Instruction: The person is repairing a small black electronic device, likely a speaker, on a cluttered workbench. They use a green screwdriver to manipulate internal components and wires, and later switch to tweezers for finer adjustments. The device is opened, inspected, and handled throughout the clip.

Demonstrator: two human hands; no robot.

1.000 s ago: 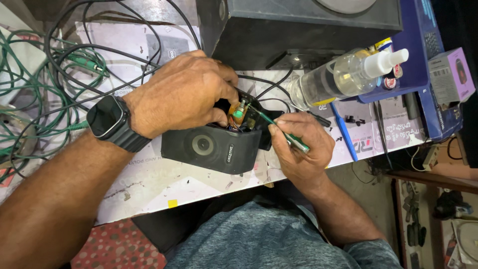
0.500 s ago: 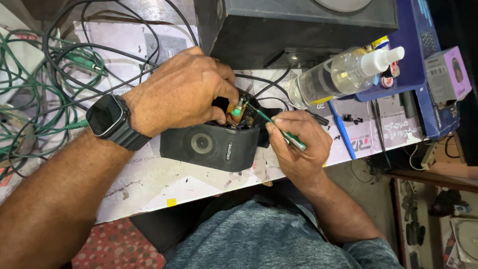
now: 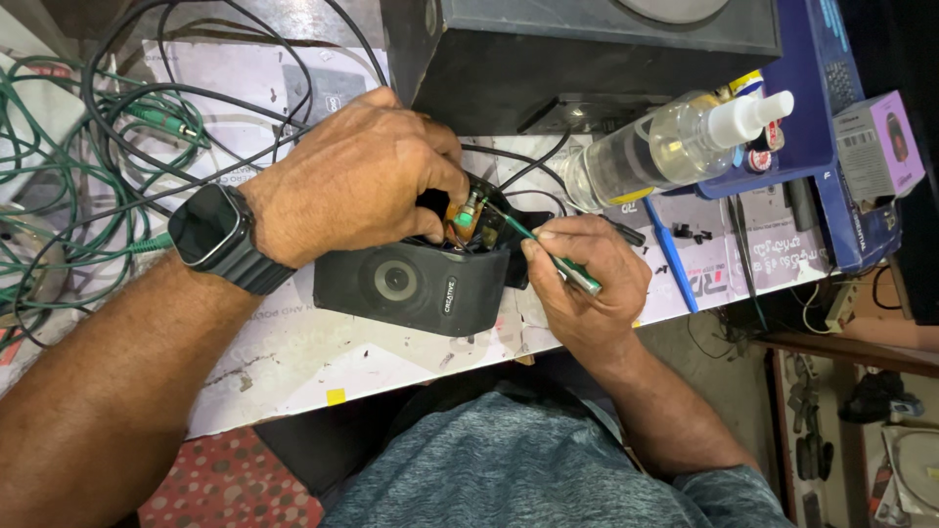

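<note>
A small black speaker (image 3: 411, 286) lies on the white table (image 3: 323, 372) near its front edge, its casing opened at the top. My left hand (image 3: 357, 181), with a black smartwatch (image 3: 217, 235) on the wrist, rests on the speaker and pinches a small orange and green component (image 3: 467, 217) sticking out of the opening. My right hand (image 3: 587, 284) grips a thin green-handled screwdriver (image 3: 548, 254), and its tip touches that component. Black wires run from the opening toward the back.
A large black speaker box (image 3: 587, 49) stands behind. A clear spray bottle (image 3: 665, 147) lies to the right beside a blue tray (image 3: 792, 108) and a purple box (image 3: 878, 145). Green and black cables (image 3: 88, 166) are tangled at the left. A blue pen (image 3: 670, 254) lies right of my hand.
Both hands stay on the speaker; the screwdriver tip has shifted only slightly at the component.
</note>
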